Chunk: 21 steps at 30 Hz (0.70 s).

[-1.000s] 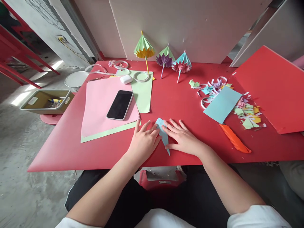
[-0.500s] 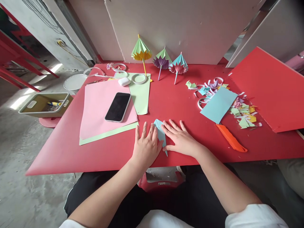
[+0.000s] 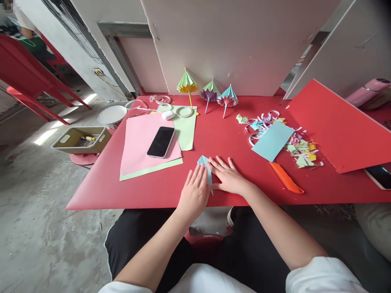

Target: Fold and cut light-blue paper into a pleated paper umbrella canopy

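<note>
A small piece of folded light-blue paper [image 3: 203,160] lies flat on the red tabletop near its front edge, narrowing to a point toward me. My left hand [image 3: 194,190] rests on its left side, fingers outstretched and close together, covering part of it. On the right, my right hand [image 3: 228,177] lies flat with its fingers spread, the fingertips touching the paper's right edge. Neither hand grips anything. The middle of the folded paper is partly hidden beneath the fingers.
Left: a phone [image 3: 161,142] on pink sheets [image 3: 134,142]. Behind stand three paper umbrellas [image 3: 187,83]. Right: a blue sheet [image 3: 273,140] over paper scraps [image 3: 301,152], an orange cutter [image 3: 286,178] and a tilted red board [image 3: 336,126]. A bin [image 3: 79,140] sits beyond the left edge.
My left hand's fingers have drawn together and it has shifted along the paper. My right hand stays about where it was. The camera view has turned slightly left.
</note>
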Available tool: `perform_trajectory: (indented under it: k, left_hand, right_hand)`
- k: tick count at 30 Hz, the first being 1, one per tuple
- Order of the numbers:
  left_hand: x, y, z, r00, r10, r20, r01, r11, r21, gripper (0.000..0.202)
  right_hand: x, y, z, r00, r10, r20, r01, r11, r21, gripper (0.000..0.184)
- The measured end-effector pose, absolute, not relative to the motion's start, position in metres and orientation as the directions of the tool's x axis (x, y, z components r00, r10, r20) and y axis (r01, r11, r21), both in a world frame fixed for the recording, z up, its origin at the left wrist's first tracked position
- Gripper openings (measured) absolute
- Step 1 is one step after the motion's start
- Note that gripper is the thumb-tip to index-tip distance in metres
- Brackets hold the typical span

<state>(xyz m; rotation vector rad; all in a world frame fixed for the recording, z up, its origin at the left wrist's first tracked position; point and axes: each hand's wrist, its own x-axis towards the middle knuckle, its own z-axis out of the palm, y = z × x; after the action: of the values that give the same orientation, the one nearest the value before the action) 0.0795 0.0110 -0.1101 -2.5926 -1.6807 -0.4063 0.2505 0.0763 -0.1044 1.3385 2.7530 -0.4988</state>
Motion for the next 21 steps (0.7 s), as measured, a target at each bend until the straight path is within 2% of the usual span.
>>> perform_trajectory:
  k: [2, 6, 9, 13, 17, 21]
  left_hand:
    - [0.084, 0.011, -0.111, 0.466, 0.865, 0.186, 0.858, -0.493, 0.144, 0.047]
    - [0.087, 0.012, -0.111, 0.449, 0.879, 0.160, 0.867, -0.472, 0.161, 0.052]
    - [0.085, 0.013, -0.109, 0.444, 0.882, 0.159, 0.869, -0.467, 0.165, 0.058]
    - [0.082, 0.017, -0.107, 0.429, 0.889, 0.160, 0.875, -0.452, 0.170, 0.045]
    - [0.081, 0.021, -0.109, 0.423, 0.889, 0.175, 0.877, -0.450, 0.165, 0.041]
    - [0.081, 0.021, -0.114, 0.414, 0.889, 0.194, 0.882, -0.445, 0.156, 0.040]
  right_hand:
    - [0.250, 0.077, -0.106, -0.623, 0.762, -0.176, 0.777, 0.576, -0.256, 0.081]
    - [0.252, 0.073, -0.108, -0.613, 0.777, -0.147, 0.784, 0.573, -0.238, 0.079]
    - [0.256, 0.061, -0.109, -0.585, 0.806, -0.086, 0.799, 0.556, -0.229, 0.069]
    - [0.259, 0.036, -0.106, -0.573, 0.819, 0.039, 0.799, 0.568, -0.196, 0.059]
    - [0.258, 0.012, -0.099, -0.606, 0.773, 0.186, 0.765, 0.631, -0.130, 0.038]
    - [0.255, -0.003, -0.098, -0.633, 0.701, 0.327, 0.695, 0.701, -0.158, 0.023]
